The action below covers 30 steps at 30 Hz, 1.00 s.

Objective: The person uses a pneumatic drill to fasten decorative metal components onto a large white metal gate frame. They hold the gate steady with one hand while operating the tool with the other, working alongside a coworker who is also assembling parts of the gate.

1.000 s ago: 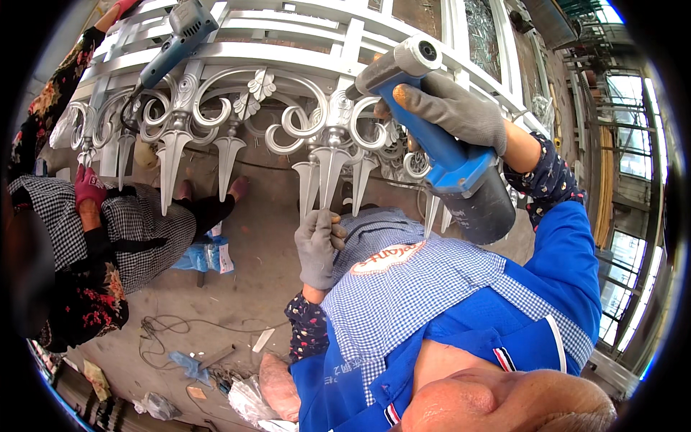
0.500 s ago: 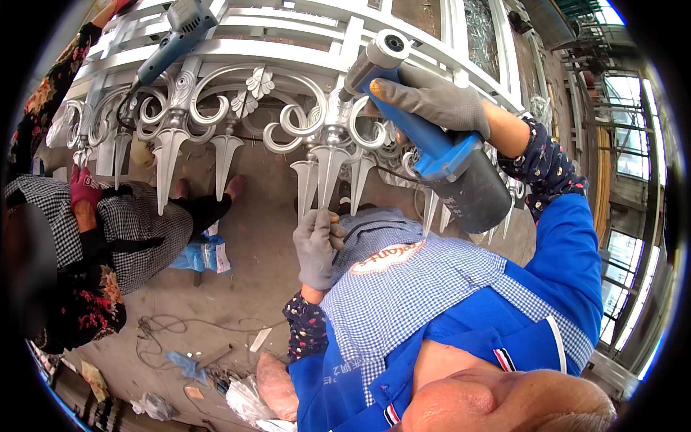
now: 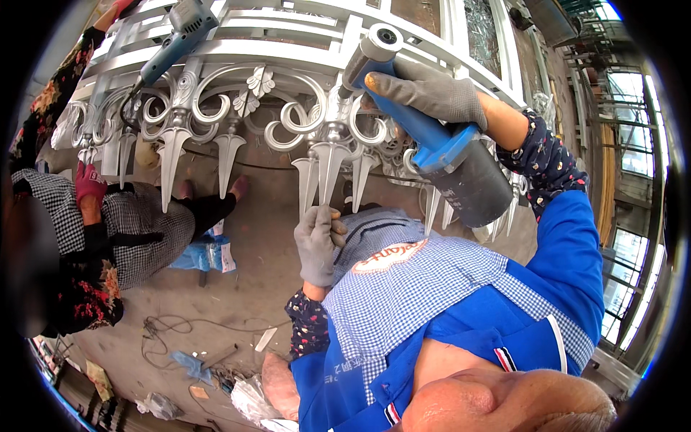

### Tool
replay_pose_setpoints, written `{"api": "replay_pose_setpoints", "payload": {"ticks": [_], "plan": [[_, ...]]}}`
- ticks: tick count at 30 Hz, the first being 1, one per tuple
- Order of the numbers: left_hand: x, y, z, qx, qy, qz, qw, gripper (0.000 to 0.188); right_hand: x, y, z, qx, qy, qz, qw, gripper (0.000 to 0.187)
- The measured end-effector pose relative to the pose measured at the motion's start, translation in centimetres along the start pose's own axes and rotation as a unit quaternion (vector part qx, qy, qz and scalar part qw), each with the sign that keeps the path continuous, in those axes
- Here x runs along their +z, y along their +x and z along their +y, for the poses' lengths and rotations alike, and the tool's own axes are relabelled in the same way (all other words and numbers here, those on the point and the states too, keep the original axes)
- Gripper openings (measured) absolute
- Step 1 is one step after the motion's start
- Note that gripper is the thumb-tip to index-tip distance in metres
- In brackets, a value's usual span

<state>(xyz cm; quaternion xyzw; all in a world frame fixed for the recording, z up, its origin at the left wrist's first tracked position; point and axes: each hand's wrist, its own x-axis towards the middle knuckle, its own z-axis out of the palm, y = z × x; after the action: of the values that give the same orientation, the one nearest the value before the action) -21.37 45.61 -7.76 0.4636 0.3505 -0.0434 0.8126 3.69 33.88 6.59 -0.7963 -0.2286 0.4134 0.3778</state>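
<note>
My right hand point(image 3: 439, 90), in a grey work glove, grips the blue handle of a pneumatic rivet gun point(image 3: 425, 122) with a black canister. The gun's metal nose points down at the silver scroll ornament point(image 3: 335, 115) of a railing. Below it, my left hand point(image 3: 317, 241), gloved too, is closed at the tip of a silver spear point point(image 3: 331, 169). The fingers partly cover that tip. Other spear points hang alongside, one point(image 3: 305, 180) just left of it. Whether a rivet sits in the nose is hidden.
Silver rails point(image 3: 288, 54) run across the far side. A blue corded power tool point(image 3: 180, 39) rests by them. At left, a co-worker's red-gloved hand point(image 3: 90, 183) is at another spear point. Cables point(image 3: 155, 335), scraps and plastic bags point(image 3: 252, 399) lie on the floor.
The rivet gun and my right hand have moved slightly to the left and up. My left hand stays at the spear tip. The railing and co-worker appear shifted slightly in view.
</note>
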Motion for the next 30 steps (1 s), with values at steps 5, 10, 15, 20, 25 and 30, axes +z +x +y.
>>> {"api": "replay_pose_setpoints", "payload": {"ticks": [5,10,15,20,25,30], "plan": [[0.0,0.1,-0.4,0.005,-0.006,0.001,1.0,0.029,-0.2,-0.8,-0.9,0.003,-0.022,-0.013,1.0,0.073],[0.1,0.2,-0.5,0.007,0.005,0.007,1.0,0.03,-0.3,-1.3,-0.7,0.001,-0.024,-0.017,1.0,0.067],[0.6,0.0,-0.1,-0.007,0.023,0.011,1.0,0.031,0.1,-1.0,0.5,0.022,0.005,-0.024,0.999,0.057],[0.3,0.0,-0.7,-0.001,0.013,0.012,1.0,0.03,0.2,-2.1,1.1,-0.067,-0.031,-0.002,0.997,0.061],[0.6,-0.1,-0.6,0.029,0.02,-0.003,0.999,0.03,-2.1,-8.9,3.3,-0.007,0.078,0.012,0.997,0.081],[0.2,0.1,-0.7,0.031,0.058,-0.017,0.998,0.029,-3.5,-17.1,7.1,0.02,0.056,0.208,0.976,0.09]]}}
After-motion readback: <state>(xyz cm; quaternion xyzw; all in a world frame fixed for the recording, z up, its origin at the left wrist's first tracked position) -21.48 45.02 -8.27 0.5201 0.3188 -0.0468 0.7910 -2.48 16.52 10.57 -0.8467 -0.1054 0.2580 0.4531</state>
